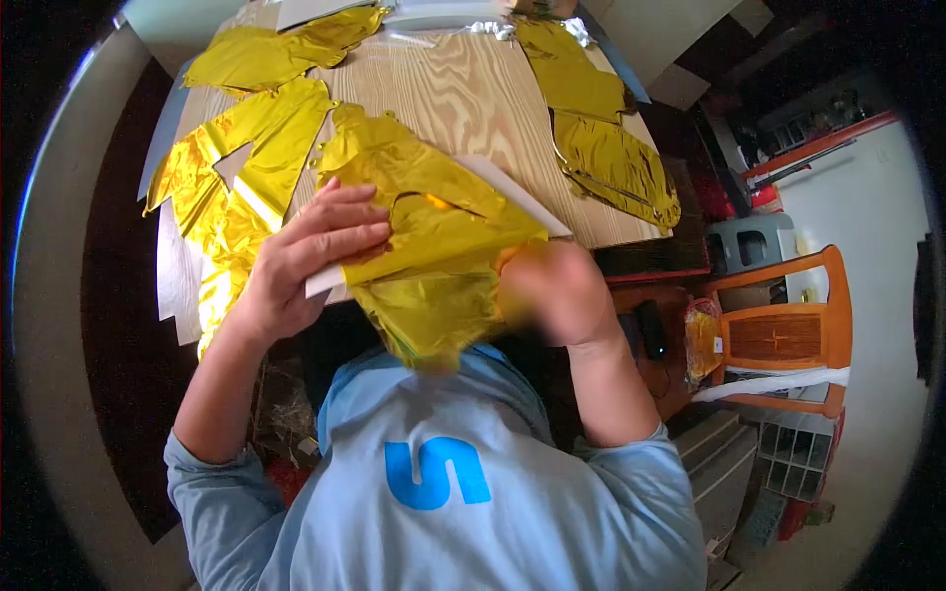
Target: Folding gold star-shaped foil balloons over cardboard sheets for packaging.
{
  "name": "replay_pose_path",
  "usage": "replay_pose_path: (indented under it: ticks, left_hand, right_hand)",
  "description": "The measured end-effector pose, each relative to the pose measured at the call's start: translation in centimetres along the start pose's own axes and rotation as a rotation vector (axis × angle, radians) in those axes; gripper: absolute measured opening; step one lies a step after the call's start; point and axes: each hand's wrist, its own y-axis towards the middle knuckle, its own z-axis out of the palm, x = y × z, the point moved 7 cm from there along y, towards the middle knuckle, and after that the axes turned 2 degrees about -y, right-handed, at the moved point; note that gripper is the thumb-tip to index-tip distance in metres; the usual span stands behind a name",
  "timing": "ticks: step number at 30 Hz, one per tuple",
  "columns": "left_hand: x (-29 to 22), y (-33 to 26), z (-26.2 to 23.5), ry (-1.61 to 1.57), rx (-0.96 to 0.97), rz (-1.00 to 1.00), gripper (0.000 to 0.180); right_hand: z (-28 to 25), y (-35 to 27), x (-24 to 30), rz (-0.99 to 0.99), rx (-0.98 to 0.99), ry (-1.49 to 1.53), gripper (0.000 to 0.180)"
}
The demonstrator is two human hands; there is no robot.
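A flat gold foil piece [424, 236], resembling an uninflated foil balloon, lies over a pale flat board [527, 202] at the table's near edge. Its lower part hangs past the edge toward my body. My left hand [330, 231] has its fingers laid across the foil's left side; the thumb is hidden, apparently beneath the board, so the hand clasps both. At the foil's right corner is my right hand [557, 291], smeared by motion. Its fingers cannot be made out. A curved slit or fold [439, 200] shows near the foil's middle.
More gold foil pieces lie on the wood-grain table [443, 79]: one at left [246, 148], one at far left [266, 54], others at right [611, 158]. Small crumpled silvery bits [493, 30] sit at the back. A wooden chair [788, 330] stands on the right.
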Motion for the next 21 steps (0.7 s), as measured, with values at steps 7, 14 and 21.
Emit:
replay_pose_path:
  ticks: [7,14,21]
  left_hand:
    - [3.8,-2.6,2.4,0.424,0.217,-0.186,0.063]
    - [2.5,-5.1,2.3,0.421,0.212,-0.405,0.076]
    - [1.7,-5.0,4.4,0.566,-0.040,-0.139,0.044]
  right_hand:
    - [-4.1,-1.9,-9.5,0.323,-0.131,0.090,0.022]
    - [-3.9,-1.8,-11.6,0.290,-0.258,0.071,0.020]
    - [-3.4,-1.6,-11.3,0.282,-0.239,-0.020,0.019]
